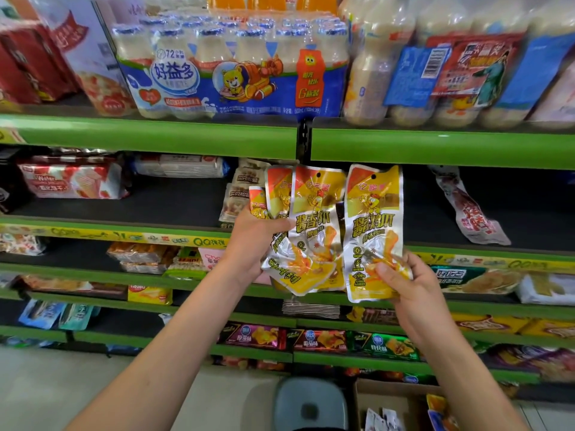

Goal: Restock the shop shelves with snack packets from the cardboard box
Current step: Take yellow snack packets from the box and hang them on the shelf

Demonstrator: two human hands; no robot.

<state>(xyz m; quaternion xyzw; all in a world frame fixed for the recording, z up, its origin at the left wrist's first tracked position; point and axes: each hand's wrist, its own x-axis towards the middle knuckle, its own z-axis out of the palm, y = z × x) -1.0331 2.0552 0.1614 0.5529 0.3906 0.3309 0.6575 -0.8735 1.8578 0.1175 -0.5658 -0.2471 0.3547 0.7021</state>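
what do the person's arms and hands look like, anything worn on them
Both forearms are bare as far as the picture shows, with no sleeves in view. The left hand and right hand wear no gloves; no rings, watch or bracelets are visible. Fingernails look short and unpainted.

Second shelf [161,213]: wide bare stretch between the pink wafer pack [73,181] on the left and the beige snack bags [238,194] mid-shelf. Right bay mostly bare too, only a white-red packet [469,213] leaning at the back. Green shelf lip [435,149] above limits headroom. Yellow packets [314,231] in both hands block the centre gap. Stool [311,402] and cardboard box [389,399] crowd the floor below.
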